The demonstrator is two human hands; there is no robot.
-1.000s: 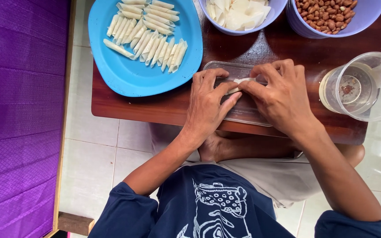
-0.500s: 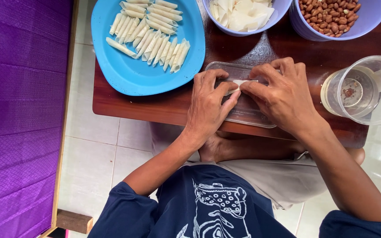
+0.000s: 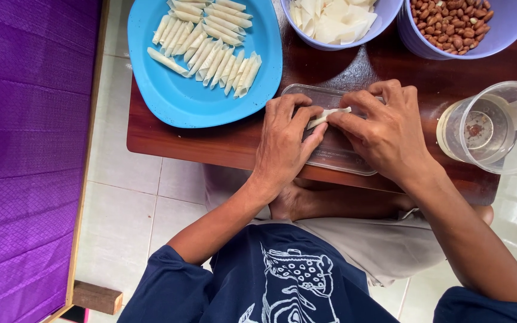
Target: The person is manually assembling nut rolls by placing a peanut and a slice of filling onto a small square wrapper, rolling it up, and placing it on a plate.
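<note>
Head view shows your left hand point(image 3: 282, 143) and right hand point(image 3: 384, 128) meeting over a clear plastic tray point(image 3: 336, 157) on the dark wooden table point(image 3: 228, 143). Both pinch one pale dough roll point(image 3: 328, 114) between fingertips — most of it is hidden under your fingers, only a short white strip shows above the tray. Left of the tray sits a blue plate point(image 3: 192, 101) with finished rolls point(image 3: 207, 45) in rows, its top cut off. Beyond the tray, a bowl of pale wrappers point(image 3: 333, 18) and a bowl of peanuts point(image 3: 453, 21) are both cropped at the edge. Right of the tray stands a clear cup point(image 3: 492, 128) — its contents are hard to make out.
</note>
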